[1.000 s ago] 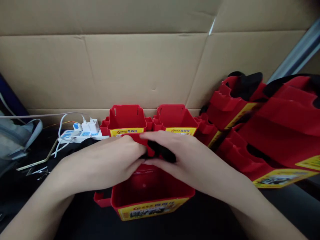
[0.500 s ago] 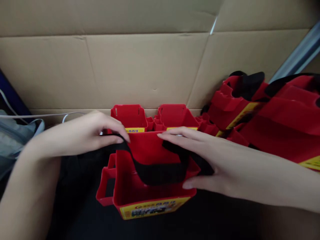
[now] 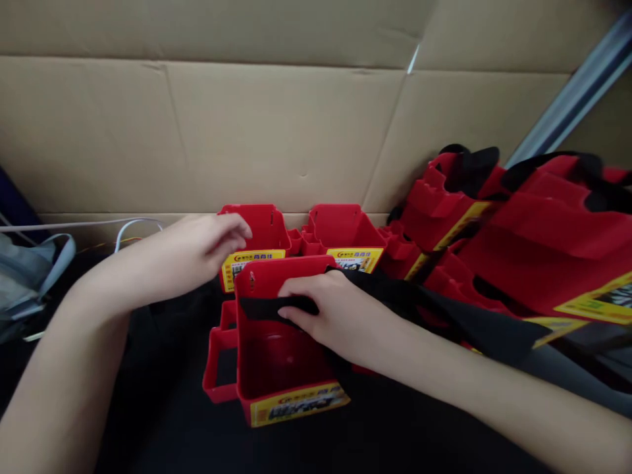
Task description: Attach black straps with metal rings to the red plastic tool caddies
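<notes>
In front of me a red plastic box [image 3: 269, 352] with a yellow printed label and a side pocket stands on a black surface. My right hand [image 3: 340, 313] pinches a black strap [image 3: 269, 307] inside the box, near its back wall. One end of the strap pokes out to the left of the fingers; more black strap [image 3: 474, 322] trails off to the right behind the wrist. My left hand [image 3: 207, 247] hangs loosely curled, nothing visible in it, in front of the rear left red box [image 3: 259, 220]. Its fingertips partly cover that box.
Another red box [image 3: 338, 224] stands behind, against a cardboard wall [image 3: 286, 138]. Several red boxes with black straps [image 3: 553, 237] are stacked at the right, below a metal post [image 3: 567, 92]. At the far left lies a grey bag [image 3: 24, 276] beside a pale cord.
My left hand has let go of the strap and moved up and left. The right hand has shifted left into the box with a strap end, and the strap now trails right.
</notes>
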Motion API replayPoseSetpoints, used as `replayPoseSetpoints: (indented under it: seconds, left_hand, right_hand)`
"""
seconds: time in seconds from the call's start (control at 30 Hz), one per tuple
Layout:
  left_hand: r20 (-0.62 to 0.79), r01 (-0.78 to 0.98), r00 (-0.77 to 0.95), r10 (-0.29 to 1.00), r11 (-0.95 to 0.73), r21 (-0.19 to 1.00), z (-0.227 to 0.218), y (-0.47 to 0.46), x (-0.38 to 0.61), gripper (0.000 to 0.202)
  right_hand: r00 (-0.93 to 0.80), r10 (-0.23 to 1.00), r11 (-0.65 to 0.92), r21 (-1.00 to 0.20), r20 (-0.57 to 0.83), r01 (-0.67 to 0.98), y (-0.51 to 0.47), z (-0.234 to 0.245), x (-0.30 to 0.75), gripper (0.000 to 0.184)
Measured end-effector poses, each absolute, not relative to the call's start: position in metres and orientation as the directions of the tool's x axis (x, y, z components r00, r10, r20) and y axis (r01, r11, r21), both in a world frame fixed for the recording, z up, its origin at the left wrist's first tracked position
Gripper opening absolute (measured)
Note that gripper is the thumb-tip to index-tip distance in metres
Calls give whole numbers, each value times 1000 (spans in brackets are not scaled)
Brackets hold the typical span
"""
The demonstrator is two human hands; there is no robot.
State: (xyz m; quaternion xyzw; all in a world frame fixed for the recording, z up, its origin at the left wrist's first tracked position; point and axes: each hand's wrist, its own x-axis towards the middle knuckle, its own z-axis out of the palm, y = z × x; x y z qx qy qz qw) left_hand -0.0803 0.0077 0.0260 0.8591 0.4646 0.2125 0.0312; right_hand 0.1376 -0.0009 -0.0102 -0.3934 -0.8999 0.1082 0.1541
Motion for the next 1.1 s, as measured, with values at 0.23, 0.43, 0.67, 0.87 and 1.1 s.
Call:
replayPoseSetpoints:
  seconds: [0.23,0.43,0.67,0.87,1.1]
  left_hand:
    - [62,774,600,798,-598,207,14,27,-81,10]
    - [46,772,591,805,-581,258,15,30,-79,10]
    - [62,785,572,818,-568,247,14,28,-79,10]
    - [66,798,566,822,-566,207,15,25,-76,8]
    - [71,795,572,817,-573,198,16,25,-75,10]
  right_hand:
    - [-556,797,581,-46,237,813,-4,-7,120,16]
    - [-535,819,567,-143,208,811,-7,0,113,24]
    - [-577,814,566,-305,64,766,-10,11,114,33]
    - [-584,811,555,-356,32,752,-11,13,114,32]
    - [-611,790,579,-383,47,720,-10,12,110,35]
